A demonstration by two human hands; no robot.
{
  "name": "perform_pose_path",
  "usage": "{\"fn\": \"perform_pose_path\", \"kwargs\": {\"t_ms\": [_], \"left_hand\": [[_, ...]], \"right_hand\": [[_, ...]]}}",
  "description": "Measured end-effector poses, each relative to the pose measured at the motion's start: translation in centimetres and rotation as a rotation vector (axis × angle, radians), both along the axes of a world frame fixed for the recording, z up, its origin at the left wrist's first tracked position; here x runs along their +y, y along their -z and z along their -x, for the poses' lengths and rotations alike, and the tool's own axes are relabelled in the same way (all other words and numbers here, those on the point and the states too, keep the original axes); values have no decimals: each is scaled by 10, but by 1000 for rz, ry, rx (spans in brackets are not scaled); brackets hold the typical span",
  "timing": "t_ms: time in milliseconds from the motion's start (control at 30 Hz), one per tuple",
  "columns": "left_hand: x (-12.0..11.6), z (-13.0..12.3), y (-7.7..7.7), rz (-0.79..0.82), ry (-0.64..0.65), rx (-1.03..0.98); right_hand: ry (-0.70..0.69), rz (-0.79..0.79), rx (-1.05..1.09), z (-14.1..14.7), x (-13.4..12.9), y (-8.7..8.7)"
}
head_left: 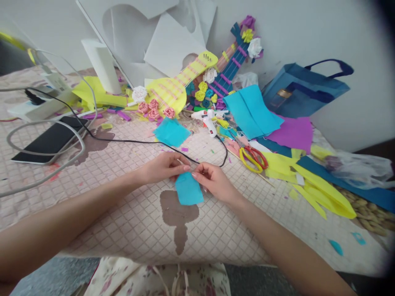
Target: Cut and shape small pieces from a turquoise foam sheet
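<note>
Near the middle of the table, a small piece of turquoise crepe paper hangs from the fingers of both hands. My left hand pinches its upper left edge between thumb and fingers. At the upper right edge, my right hand holds it the same way. The lower part of the piece spreads towards me over the quilted cloth. Just beyond the hands lies a stack of turquoise paper squares. A white glue gun rests behind and to the right, its black cord running past the hands.
Scissors with red and yellow handles lie right of the hands, among yellow paper strips. Paper guitars with flowers lean at the back. A blue bag stands at the right. A dark phone and looped grey cable are at the left.
</note>
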State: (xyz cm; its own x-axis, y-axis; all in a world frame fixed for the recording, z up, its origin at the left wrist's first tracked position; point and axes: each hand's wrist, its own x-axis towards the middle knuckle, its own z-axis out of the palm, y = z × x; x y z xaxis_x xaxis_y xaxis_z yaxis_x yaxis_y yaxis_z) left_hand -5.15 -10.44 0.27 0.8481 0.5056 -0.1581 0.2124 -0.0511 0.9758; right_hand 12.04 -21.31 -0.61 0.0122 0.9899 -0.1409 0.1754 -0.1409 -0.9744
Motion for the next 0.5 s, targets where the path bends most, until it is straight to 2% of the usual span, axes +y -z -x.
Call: {"fn": "perform_pose_path", "kwargs": {"t_ms": [233,500], "left_hand": [[4,5,4,24,-4,27],[1,6,5,-36,79,31]], "right_hand": [[31,13,71,0,-1,3],[44,-10,103,1,0,5]]}}
